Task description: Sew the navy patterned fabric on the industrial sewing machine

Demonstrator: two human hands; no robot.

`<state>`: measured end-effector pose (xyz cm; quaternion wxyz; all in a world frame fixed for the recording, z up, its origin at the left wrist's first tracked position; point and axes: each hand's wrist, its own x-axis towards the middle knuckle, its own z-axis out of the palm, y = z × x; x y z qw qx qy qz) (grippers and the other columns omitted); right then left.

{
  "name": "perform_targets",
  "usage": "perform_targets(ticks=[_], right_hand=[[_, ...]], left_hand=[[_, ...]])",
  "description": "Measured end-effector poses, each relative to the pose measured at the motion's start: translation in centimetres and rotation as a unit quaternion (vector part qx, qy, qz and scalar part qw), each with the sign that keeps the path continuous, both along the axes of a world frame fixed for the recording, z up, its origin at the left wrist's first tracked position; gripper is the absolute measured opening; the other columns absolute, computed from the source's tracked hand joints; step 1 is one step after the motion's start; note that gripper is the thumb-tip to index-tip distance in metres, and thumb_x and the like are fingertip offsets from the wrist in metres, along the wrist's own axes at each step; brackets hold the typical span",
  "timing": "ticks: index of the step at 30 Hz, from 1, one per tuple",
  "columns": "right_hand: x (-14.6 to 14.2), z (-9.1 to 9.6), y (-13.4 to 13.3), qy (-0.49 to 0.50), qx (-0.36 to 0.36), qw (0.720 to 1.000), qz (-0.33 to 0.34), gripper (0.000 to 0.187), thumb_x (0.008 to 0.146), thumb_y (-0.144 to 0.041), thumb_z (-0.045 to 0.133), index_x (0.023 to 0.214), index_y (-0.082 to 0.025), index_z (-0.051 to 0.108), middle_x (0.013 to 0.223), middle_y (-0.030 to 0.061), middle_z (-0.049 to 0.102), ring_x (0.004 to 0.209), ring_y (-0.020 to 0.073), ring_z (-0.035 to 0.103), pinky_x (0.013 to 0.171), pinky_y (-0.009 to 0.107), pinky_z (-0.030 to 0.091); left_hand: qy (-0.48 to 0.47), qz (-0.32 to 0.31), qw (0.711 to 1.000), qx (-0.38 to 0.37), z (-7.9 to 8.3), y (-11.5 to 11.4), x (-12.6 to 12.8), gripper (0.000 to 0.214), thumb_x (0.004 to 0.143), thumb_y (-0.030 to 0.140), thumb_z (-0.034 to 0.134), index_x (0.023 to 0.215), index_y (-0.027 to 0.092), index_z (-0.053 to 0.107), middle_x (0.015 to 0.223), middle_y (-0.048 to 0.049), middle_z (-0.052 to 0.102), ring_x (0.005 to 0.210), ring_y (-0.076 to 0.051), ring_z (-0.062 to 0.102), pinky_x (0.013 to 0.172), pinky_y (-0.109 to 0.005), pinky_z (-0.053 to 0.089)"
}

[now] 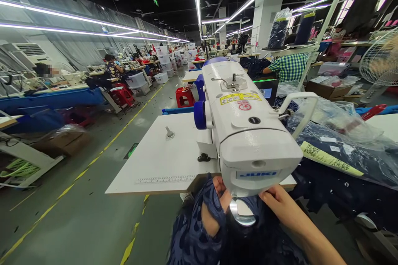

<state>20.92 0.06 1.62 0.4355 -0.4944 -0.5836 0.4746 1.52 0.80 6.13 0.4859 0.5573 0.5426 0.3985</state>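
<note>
A white JUKI sewing machine (245,124) stands on a white table (158,161) right in front of me. Dark navy patterned fabric (199,232) lies under the machine's head and drapes over my left wrist. My left hand (217,198) sits at the left of the needle area, fingers curled on the fabric. My right hand (280,205) reaches in from the right, fingers pressed on the fabric beside the presser foot. The needle itself is hidden by the machine head.
Bagged dark fabric bundles (338,140) with a yellow label pile up on my right. A grey floor aisle with yellow lines (93,161) runs on the left. Other workers sit at distant stations, one in a checked shirt (289,66). A fan (382,62) stands far right.
</note>
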Motion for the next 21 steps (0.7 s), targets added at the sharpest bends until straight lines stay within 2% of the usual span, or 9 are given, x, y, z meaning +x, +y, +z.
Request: perform_targets(ticks=[8, 13, 17, 21], right_hand=[[-0.3, 0.4, 0.0, 0.006, 0.008, 1.0, -0.013, 0.01, 0.078, -0.021, 0.05, 0.084, -0.022, 0.058, 0.071, -0.0001, 0.062, 0.075, 0.0195, 0.06, 0.077, 0.031, 0.049], [-0.3, 0.5, -0.3, -0.013, -0.021, 0.999, -0.031, 0.011, 0.08, -0.026, 0.053, 0.087, -0.022, 0.061, 0.071, 0.0004, 0.064, 0.075, 0.0199, 0.061, 0.076, 0.028, 0.05], [-0.1, 0.1, -0.5, -0.015, -0.036, 0.999, -0.038, 0.008, 0.081, -0.029, 0.056, 0.085, -0.023, 0.061, 0.07, 0.0, 0.065, 0.075, 0.0203, 0.062, 0.072, 0.025, 0.05], [0.0, -0.5, -0.4, -0.011, -0.035, 0.999, -0.036, 0.008, 0.082, -0.031, 0.058, 0.082, -0.023, 0.061, 0.073, 0.0012, 0.066, 0.078, 0.0209, 0.063, 0.077, 0.028, 0.05]], left_hand=[[0.016, 0.003, 1.0, 0.008, -0.2, 0.0, 0.0, 0.016, 0.079, 0.039, 0.053, 0.078, 0.027, 0.062, 0.083, -0.0083, 0.072, 0.082, -0.026, 0.069, 0.079, -0.037, 0.055], [0.05, 0.013, 0.999, -0.008, -1.5, 0.3, -0.1, 0.016, 0.075, 0.041, 0.056, 0.074, 0.025, 0.057, 0.08, -0.0075, 0.068, 0.084, -0.027, 0.065, 0.088, -0.04, 0.047], [0.042, 0.019, 0.998, -0.03, -2.3, 0.4, -0.2, 0.017, 0.07, 0.038, 0.057, 0.074, 0.022, 0.05, 0.074, -0.0063, 0.061, 0.076, -0.025, 0.062, 0.074, -0.036, 0.048], [0.038, 0.018, 0.998, -0.047, -1.8, 0.2, -0.4, 0.015, 0.07, 0.031, 0.056, 0.064, 0.024, 0.045, 0.057, 0.0011, 0.048, 0.059, -0.019, 0.053, 0.062, -0.032, 0.043]])
